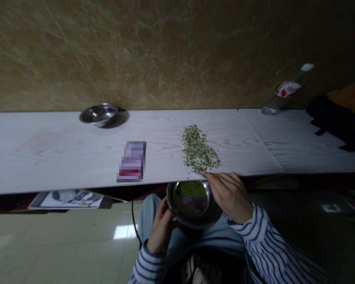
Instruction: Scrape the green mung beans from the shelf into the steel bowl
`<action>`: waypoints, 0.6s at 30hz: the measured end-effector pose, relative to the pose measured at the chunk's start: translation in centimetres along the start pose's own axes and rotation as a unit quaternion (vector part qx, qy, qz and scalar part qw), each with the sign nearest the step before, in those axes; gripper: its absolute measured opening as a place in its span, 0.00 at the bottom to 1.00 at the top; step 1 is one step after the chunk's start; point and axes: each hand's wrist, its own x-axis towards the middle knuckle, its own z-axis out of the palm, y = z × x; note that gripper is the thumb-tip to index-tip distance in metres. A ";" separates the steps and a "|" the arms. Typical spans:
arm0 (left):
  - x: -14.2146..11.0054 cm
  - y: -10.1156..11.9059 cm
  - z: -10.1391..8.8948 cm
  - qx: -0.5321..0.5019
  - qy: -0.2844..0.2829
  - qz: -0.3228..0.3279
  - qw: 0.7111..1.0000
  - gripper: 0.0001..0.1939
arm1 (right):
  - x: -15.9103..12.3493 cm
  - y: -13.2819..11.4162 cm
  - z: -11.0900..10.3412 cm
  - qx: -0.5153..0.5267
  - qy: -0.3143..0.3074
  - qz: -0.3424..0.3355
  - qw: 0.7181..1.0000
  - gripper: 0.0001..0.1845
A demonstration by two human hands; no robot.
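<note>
My left hand [161,227] grips the left rim of a steel bowl [192,221], held above my lap just below the table's front edge. Small green beans, like mung beans [192,189], lie in the bowl on the side toward the table. My right hand [229,195] is at the table edge over the bowl's right side, fingers pinched on a thin, pale, flat piece [197,174] whose kind I cannot make out. Just beyond it, a loose patch of the same green beans [197,150] is spread on the white table [159,130].
Another steel bowl [99,115] stands at the back left. A phone-like flat object [132,161], blurred out, lies left of the beans. A clear plastic bottle [286,90] stands back right beside dark cloth [334,122]. Below the tabletop, a shelf holds a printed box [71,199].
</note>
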 end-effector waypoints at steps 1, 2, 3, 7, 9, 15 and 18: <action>-0.1 0.1 0.0 0.000 0.003 0.001 1.000 0.28 | 0.2 -0.1 0.2 -0.003 -0.002 0.001 1.000 0.15; -0.1 0.2 -0.1 0.002 0.007 0.001 1.000 0.27 | 0.4 -0.3 0.4 -0.004 -0.004 0.000 1.000 0.15; -0.2 0.2 -0.2 0.003 0.011 0.000 1.000 0.27 | 0.5 -0.5 0.6 -0.002 -0.007 -0.005 1.000 0.15; -0.2 0.4 -0.6 0.002 0.021 0.000 1.000 0.29 | 0.7 -1.5 0.6 0.030 -0.022 -0.032 0.999 0.15; -0.1 0.4 -0.8 -0.006 0.020 0.002 1.000 0.30 | 0.6 -1.7 0.4 0.045 -0.024 -0.042 0.998 0.14; 0.2 0.4 -1.1 -0.007 0.008 0.006 1.000 0.31 | 0.8 -0.8 0.0 -0.008 0.012 -0.006 1.000 0.13; 0.3 0.4 -1.1 -0.007 0.014 -0.001 1.000 0.31 | 1.6 -0.9 0.8 -0.023 0.029 0.004 0.999 0.12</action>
